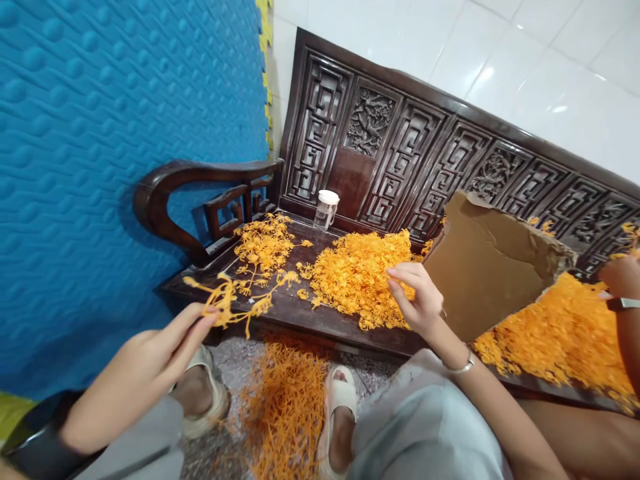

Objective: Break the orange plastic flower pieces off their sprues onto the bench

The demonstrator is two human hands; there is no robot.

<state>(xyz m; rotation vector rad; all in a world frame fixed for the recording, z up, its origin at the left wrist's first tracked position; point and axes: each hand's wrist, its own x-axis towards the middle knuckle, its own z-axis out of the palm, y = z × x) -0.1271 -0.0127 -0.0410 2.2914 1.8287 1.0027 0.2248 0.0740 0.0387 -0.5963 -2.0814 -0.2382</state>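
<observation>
My left hand (145, 373) is closed, pinching a branching cluster of orange plastic flower pieces (227, 301) above the front edge of the bench. Thin stems with small tips stick out of it on both sides. My right hand (419, 297) is over the right side of a heap of loose orange plastic flowers (357, 273), thumb and forefinger bent close together. Whatever may be between those fingertips is too small to make out against the orange. Left of this heap lies a smaller pile of orange clusters still on stems (266, 243).
A dark carved wooden bench (345, 173) bears the piles and a clear cup with a white lid (326, 210). Brown cardboard (485, 267) stands between my heap and another orange heap (565, 333), beside another person's arm (627, 313). Orange stem scraps (285, 407) cover the floor between my feet.
</observation>
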